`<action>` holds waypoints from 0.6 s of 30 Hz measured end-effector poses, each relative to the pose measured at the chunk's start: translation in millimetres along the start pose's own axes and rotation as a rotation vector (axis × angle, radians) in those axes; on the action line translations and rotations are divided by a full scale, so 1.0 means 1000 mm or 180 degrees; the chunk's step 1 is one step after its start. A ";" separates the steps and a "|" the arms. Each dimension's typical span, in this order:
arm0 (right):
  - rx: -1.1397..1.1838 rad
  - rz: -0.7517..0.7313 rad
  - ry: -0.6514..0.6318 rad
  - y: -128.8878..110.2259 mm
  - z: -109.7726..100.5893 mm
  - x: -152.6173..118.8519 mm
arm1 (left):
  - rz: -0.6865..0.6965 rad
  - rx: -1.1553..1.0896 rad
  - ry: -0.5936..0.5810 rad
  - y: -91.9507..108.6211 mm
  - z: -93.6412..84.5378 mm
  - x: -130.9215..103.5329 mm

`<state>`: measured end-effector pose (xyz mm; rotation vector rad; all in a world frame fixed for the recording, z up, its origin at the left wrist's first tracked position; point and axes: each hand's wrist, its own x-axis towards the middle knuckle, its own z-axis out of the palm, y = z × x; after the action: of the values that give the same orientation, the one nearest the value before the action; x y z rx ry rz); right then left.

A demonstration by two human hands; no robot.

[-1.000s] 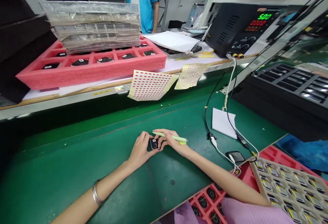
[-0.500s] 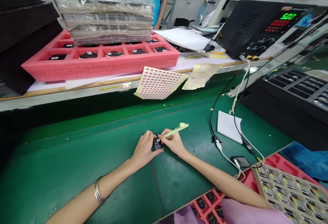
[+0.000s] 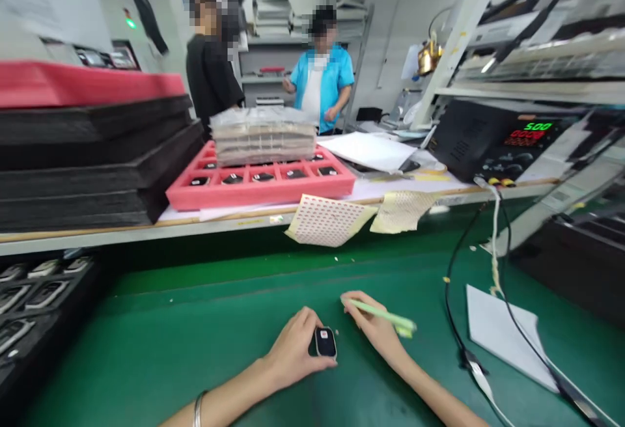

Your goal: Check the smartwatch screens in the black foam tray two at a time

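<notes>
My left hand [image 3: 293, 353] grips a small black device [image 3: 325, 342] with a red mark on its face, held against the green mat [image 3: 195, 342]. My right hand [image 3: 375, 330] has drawn a little to the right of it and holds a light green pen [image 3: 385, 316] that points left. The two hands are apart, with the device between them.
A pink foam tray [image 3: 258, 186] with black parts and stacked clear trays [image 3: 263, 135] sits on the raised shelf. Sticker sheets [image 3: 328, 220] hang off its edge. A power supply [image 3: 493, 142], cables [image 3: 456, 297] and white paper [image 3: 508, 336] lie right. Black trays [image 3: 83, 166] stack left. Two people stand behind.
The camera has tilted up, showing the room and two people. My right hand lifted the pen off the device and moved right; my left hand keeps its grip.
</notes>
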<state>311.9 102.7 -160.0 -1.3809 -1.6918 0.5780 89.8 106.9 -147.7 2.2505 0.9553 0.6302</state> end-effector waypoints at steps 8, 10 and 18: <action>-0.1238 -0.0676 -0.0074 0.043 -0.080 -0.003 | 0.0934 0.0474 0.1573 0.074 -0.179 0.054; -0.1543 -0.0830 -0.0026 0.053 -0.080 -0.008 | 0.0911 0.0666 0.2291 0.084 -0.229 0.089; -0.1037 -0.0284 -0.0279 0.048 -0.092 -0.002 | 0.0496 0.0778 0.3229 0.052 -0.302 0.170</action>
<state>414.8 99.6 -149.4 -1.5133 -1.9727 0.3250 32.5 311.2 131.6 2.1797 1.3538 1.9112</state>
